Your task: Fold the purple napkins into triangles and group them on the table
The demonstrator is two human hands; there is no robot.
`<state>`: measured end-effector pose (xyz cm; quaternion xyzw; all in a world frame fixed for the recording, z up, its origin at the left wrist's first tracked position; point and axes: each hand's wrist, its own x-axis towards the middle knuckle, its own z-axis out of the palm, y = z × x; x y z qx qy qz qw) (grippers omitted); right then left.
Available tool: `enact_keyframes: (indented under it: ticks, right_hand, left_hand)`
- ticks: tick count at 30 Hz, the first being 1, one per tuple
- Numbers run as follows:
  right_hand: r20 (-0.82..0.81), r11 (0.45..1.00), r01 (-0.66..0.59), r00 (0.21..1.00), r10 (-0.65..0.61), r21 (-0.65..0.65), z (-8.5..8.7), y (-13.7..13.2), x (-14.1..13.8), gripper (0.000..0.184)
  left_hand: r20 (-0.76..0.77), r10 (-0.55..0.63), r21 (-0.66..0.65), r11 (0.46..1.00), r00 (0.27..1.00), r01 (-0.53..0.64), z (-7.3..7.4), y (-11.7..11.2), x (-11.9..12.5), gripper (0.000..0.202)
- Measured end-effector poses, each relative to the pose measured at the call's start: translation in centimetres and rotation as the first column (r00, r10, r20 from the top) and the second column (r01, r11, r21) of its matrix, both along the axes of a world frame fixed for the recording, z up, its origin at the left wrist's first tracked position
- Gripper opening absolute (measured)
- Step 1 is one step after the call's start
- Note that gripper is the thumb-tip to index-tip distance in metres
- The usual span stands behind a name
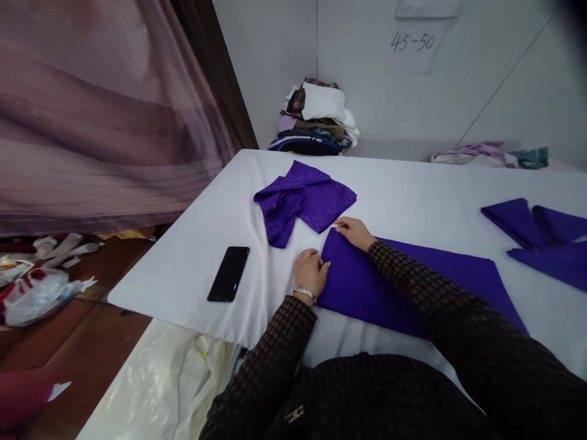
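A folded purple cloth (449, 269) lies flat on the white-covered table in front of me, partly hidden under my right forearm. At its far left corner my right hand (355, 233) pinches the edge between thumb and fingers. My left hand (310, 274), with a bracelet at the wrist, is curled at the cloth's left edge, its thumb on the fabric; the fingertips are partly hidden. Just beyond my hands rests a crumpled, loosely folded purple piece (305, 198), apart from the flat one.
A black phone (228, 274) lies left of my left hand. More purple pieces (557, 260) are at the right. Behind the white table (183, 256) stands a pile of folded clothes (316, 119) against the wall. A curtain (114, 116) hangs left; plastic bags (39, 296) sit on the floor.
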<state>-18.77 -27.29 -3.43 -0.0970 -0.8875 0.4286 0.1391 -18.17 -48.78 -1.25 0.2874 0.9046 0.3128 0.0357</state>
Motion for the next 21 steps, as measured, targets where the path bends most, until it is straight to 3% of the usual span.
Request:
enact_keyframes:
  ticks: [2,8,12,21]
  right_hand:
    - [0.002,0.999,-0.007,1.000,0.007,0.045,-0.2,-0.1,0.1,0.021]
    - [0.005,0.985,-0.003,1.000,0.002,0.175,-0.2,-0.4,0.1,0.021]
    - [0.001,0.975,0.002,1.000,-0.002,0.223,0.0,-0.8,0.3,0.021]
    - [0.021,0.885,-0.039,0.999,0.032,0.465,0.3,-1.7,0.7,0.025]
  left_hand:
    - [-0.022,0.007,0.009,1.000,1.000,-0.007,0.1,-0.4,0.0,0.018]
    - [-0.101,-0.026,-0.125,0.992,0.995,0.014,0.5,-1.8,1.1,0.025]
    - [-0.082,-0.044,-0.117,0.992,0.996,0.034,0.6,-3.5,2.6,0.023]
    - [-0.121,-0.023,-0.098,0.995,0.992,0.011,0.0,-6.7,4.4,0.022]
